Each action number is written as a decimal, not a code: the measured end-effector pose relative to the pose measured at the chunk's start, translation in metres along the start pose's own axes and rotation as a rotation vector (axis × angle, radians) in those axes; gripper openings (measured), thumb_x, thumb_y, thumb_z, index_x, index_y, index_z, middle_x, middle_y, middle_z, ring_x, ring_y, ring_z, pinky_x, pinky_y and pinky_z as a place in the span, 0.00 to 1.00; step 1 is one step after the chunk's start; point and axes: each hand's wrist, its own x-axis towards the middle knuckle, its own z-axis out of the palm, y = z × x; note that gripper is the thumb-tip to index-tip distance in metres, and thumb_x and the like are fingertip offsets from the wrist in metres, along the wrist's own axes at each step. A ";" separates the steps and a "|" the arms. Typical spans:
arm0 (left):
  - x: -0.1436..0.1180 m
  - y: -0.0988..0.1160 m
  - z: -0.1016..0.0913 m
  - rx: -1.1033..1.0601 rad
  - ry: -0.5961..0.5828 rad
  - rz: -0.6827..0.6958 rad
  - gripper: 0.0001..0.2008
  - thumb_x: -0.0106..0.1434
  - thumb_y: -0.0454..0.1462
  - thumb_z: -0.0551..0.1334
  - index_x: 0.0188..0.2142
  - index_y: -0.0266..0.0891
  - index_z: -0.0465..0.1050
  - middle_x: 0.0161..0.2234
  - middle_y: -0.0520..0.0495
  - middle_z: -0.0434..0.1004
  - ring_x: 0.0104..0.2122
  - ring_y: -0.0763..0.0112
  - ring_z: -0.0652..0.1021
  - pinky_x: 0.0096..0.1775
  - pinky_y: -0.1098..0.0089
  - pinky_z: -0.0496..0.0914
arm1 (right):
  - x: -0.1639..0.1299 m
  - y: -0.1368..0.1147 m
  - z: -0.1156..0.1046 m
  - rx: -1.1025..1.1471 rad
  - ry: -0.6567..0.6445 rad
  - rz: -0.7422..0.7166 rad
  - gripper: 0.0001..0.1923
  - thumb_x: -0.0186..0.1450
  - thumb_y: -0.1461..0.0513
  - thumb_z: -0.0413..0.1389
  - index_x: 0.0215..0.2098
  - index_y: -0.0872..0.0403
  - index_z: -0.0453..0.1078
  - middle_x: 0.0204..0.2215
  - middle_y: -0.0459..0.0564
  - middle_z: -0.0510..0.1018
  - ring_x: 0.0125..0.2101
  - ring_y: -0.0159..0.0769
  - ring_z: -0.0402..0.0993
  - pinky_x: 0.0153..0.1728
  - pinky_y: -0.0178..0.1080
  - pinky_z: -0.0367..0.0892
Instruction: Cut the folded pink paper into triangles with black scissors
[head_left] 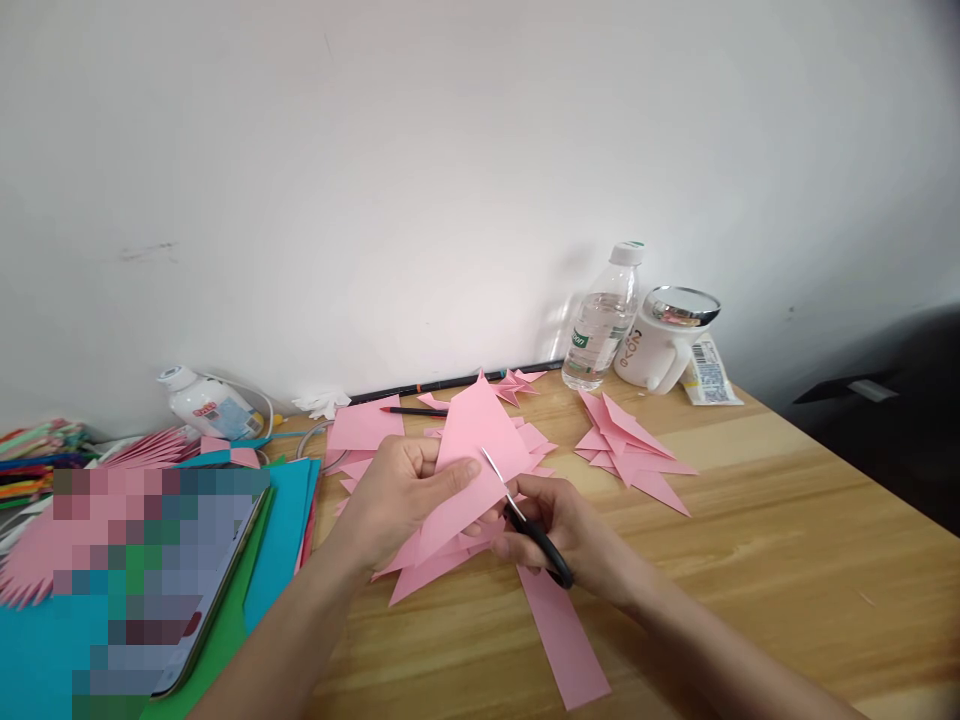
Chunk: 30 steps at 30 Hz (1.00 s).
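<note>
Wooden desk [787, 540] against a plain white wall, littered with pink paper – a strip [564, 640] near the front edge, folded triangles [630, 445] to the right, more scraps under the hands. At the back stand a water bottle [600, 320] and a white mug [664, 345] just beside it; a pencil [412, 411] lies near the wall. On the left, teal and green sheets [281, 530] carry a tablet [172, 600] whose screen is blurred out, and the desk's left end is cut off. Left hand [397, 495] pinches a folded pink sheet [476, 450], tilted up above the desk. Right hand [559, 535] grips black-handled scissors [525, 520] – blades slightly parted, their tips lying on the sheet just right of the left thumb
</note>
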 end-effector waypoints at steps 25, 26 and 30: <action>0.001 0.003 -0.003 0.076 -0.059 0.029 0.11 0.57 0.40 0.59 0.25 0.33 0.73 0.23 0.49 0.74 0.24 0.75 0.72 0.25 0.76 0.64 | -0.001 0.001 0.000 0.041 0.014 0.043 0.15 0.48 0.60 0.65 0.29 0.57 0.65 0.11 0.37 0.64 0.11 0.21 0.56 0.12 0.25 0.50; 0.000 0.003 -0.004 0.098 -0.048 0.034 0.11 0.56 0.40 0.60 0.25 0.33 0.72 0.23 0.50 0.72 0.24 0.75 0.71 0.25 0.77 0.63 | 0.000 0.000 0.000 0.042 0.020 0.044 0.15 0.48 0.60 0.65 0.28 0.57 0.65 0.12 0.37 0.64 0.11 0.21 0.56 0.12 0.25 0.51; -0.001 0.007 -0.009 0.126 0.021 0.037 0.11 0.55 0.42 0.60 0.25 0.35 0.69 0.22 0.54 0.67 0.23 0.78 0.66 0.25 0.76 0.60 | 0.000 0.000 0.000 0.034 0.037 0.054 0.17 0.47 0.59 0.65 0.28 0.57 0.64 0.12 0.37 0.64 0.11 0.22 0.57 0.12 0.26 0.51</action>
